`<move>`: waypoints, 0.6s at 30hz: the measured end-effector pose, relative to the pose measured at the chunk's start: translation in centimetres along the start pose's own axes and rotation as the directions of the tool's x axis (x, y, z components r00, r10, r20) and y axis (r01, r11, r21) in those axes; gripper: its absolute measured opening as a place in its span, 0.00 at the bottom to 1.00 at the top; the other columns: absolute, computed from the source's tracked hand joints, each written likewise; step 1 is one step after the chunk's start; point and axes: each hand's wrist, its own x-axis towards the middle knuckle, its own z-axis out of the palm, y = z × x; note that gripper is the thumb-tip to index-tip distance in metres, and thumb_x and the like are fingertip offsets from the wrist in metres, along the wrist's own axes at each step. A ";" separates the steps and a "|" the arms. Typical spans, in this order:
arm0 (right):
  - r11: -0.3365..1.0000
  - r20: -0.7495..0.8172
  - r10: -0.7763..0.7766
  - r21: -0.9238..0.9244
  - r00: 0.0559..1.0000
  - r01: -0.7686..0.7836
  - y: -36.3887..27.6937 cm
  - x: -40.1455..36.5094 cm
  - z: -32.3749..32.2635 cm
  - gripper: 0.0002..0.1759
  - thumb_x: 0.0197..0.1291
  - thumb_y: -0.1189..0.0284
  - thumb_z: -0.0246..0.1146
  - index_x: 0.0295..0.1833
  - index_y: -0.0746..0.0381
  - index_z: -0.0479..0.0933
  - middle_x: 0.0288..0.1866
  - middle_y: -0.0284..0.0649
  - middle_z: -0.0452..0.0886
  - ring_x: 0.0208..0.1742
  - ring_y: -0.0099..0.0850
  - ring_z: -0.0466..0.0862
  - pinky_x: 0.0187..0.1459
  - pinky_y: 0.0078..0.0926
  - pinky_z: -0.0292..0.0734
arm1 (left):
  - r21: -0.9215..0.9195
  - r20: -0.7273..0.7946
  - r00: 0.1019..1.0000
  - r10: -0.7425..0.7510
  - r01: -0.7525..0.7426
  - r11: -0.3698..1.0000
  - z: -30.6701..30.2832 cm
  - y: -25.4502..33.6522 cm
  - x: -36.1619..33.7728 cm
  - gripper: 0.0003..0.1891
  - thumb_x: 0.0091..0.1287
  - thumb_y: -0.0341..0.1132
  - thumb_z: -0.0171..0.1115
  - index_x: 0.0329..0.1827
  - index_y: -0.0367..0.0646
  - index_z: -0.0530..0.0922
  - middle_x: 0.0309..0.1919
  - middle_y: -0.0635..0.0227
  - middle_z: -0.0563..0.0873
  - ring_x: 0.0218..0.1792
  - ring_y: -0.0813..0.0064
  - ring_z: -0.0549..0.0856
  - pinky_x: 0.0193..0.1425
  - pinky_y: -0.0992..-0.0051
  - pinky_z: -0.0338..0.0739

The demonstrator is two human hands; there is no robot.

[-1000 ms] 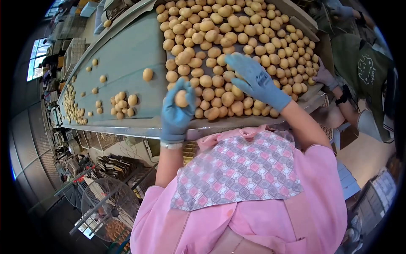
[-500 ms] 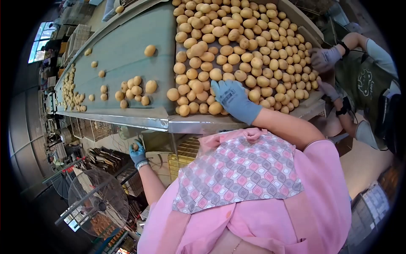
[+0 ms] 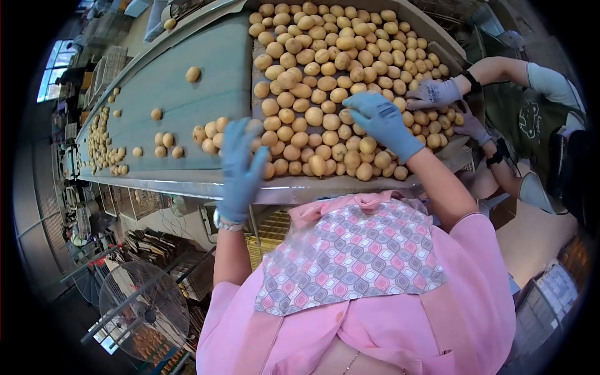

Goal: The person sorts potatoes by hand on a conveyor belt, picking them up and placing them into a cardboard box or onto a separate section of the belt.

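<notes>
My left hand (image 3: 239, 169), in a blue-grey glove, is over the belt's near edge with its fingers spread and nothing seen in them. Its fingertips are beside several potato-like, yellow-tan round pieces of produce (image 3: 210, 129). My right hand (image 3: 382, 122), gloved alike, lies palm down over the crowded produce (image 3: 314, 116) on the sorting table. Its fingers are stretched out to the left, with no piece seen gripped; what lies under the palm is hidden.
A green conveyor belt (image 3: 206, 100) with scattered pieces runs off to the left. A co-worker's gloved hands (image 3: 434, 94) are among the produce at the right. A metal rim (image 3: 187, 182) borders the near side. A large fan (image 3: 144, 311) stands at lower left.
My left hand has come up from beside the table, where it held a round piece, to the belt edge; that piece is no longer seen in it. My right hand has moved right.
</notes>
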 end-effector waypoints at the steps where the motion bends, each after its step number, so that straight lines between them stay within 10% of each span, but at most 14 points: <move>1: 0.924 0.041 -0.070 -0.375 0.997 0.080 -0.1 -0.2 0.8 0.13 0.69 0.70 0.68 0.57 0.54 0.84 0.57 0.36 0.80 0.53 0.35 0.87 0.44 0.35 0.86 | 0.073 0.129 0.988 0.080 -0.089 0.993 1.5 1.7 1.1 0.26 0.72 0.36 0.69 0.75 0.48 0.80 0.76 0.57 0.77 0.78 0.48 0.72 0.83 0.50 0.65; 2: 0.709 0.107 -0.111 -0.688 0.988 0.154 -0.1 -0.6 1.9 0.12 0.67 0.71 0.68 0.55 0.53 0.85 0.55 0.35 0.79 0.51 0.33 0.87 0.40 0.37 0.86 | 0.134 0.264 0.953 0.146 -0.186 0.973 2.2 2.9 2.0 0.28 0.71 0.38 0.71 0.76 0.53 0.80 0.80 0.61 0.75 0.81 0.49 0.69 0.84 0.46 0.62; 6: 0.527 0.082 -0.035 -0.845 0.996 0.088 -1.9 0.3 5.2 0.08 0.66 0.71 0.67 0.49 0.49 0.85 0.50 0.33 0.78 0.46 0.29 0.85 0.31 0.35 0.82 | 0.248 0.555 0.801 0.224 -0.416 0.875 4.6 -2.4 5.7 0.35 0.65 0.41 0.76 0.78 0.63 0.80 0.84 0.66 0.71 0.82 0.47 0.67 0.85 0.36 0.57; 11: 0.768 0.027 -0.104 -0.633 0.994 0.098 0.0 0.4 6.7 0.08 0.62 0.72 0.68 0.46 0.51 0.84 0.50 0.36 0.79 0.46 0.34 0.85 0.34 0.38 0.82 | 0.543 0.155 0.979 0.130 -0.195 0.817 4.0 -3.3 8.2 0.32 0.67 0.27 0.70 0.77 0.58 0.81 0.77 0.55 0.78 0.76 0.44 0.75 0.84 0.51 0.68; 13: 0.922 -0.082 -0.194 -0.356 0.978 0.153 4.7 -0.1 6.8 0.07 0.62 0.73 0.66 0.46 0.54 0.84 0.48 0.40 0.79 0.46 0.41 0.84 0.42 0.41 0.84 | 0.090 0.017 0.999 0.031 -0.032 0.995 3.0 0.2 7.3 0.23 0.75 0.28 0.66 0.74 0.44 0.81 0.76 0.53 0.80 0.79 0.51 0.75 0.83 0.57 0.68; 14: 0.956 -0.133 -0.222 -0.223 0.966 0.190 3.6 -1.9 4.9 0.22 0.59 0.64 0.72 0.58 0.58 0.82 0.57 0.46 0.81 0.60 0.49 0.82 0.64 0.48 0.79 | -0.270 0.054 0.989 -0.139 0.148 0.951 3.6 1.2 6.5 0.20 0.80 0.29 0.63 0.73 0.38 0.81 0.75 0.54 0.81 0.79 0.57 0.75 0.85 0.58 0.66; 16: 0.961 -0.239 0.035 0.276 0.970 0.034 -0.7 -2.2 2.1 0.23 0.59 0.65 0.72 0.59 0.61 0.81 0.57 0.50 0.81 0.62 0.50 0.81 0.65 0.46 0.78 | -0.886 0.252 0.940 -0.232 0.320 0.334 8.8 0.6 4.6 0.28 0.86 0.41 0.55 0.84 0.40 0.68 0.80 0.56 0.75 0.82 0.58 0.71 0.87 0.58 0.64; 17: 0.931 -0.238 -0.016 0.350 0.971 0.101 -2.1 -1.9 1.3 0.26 0.59 0.62 0.74 0.60 0.60 0.80 0.58 0.49 0.81 0.62 0.49 0.81 0.66 0.44 0.78 | -0.932 0.360 0.924 -0.127 0.351 -0.087 7.8 5.4 4.7 0.34 0.87 0.47 0.51 0.90 0.42 0.58 0.84 0.57 0.71 0.84 0.58 0.68 0.88 0.57 0.64; 18: 0.870 -0.185 -0.025 0.479 0.983 0.112 -3.6 -1.4 2.2 0.26 0.60 0.62 0.74 0.62 0.60 0.80 0.56 0.48 0.81 0.60 0.48 0.82 0.65 0.43 0.78 | -0.895 0.438 0.894 -0.096 0.423 -0.141 8.8 5.5 4.5 0.34 0.87 0.50 0.51 0.89 0.44 0.59 0.82 0.59 0.71 0.81 0.62 0.71 0.85 0.58 0.67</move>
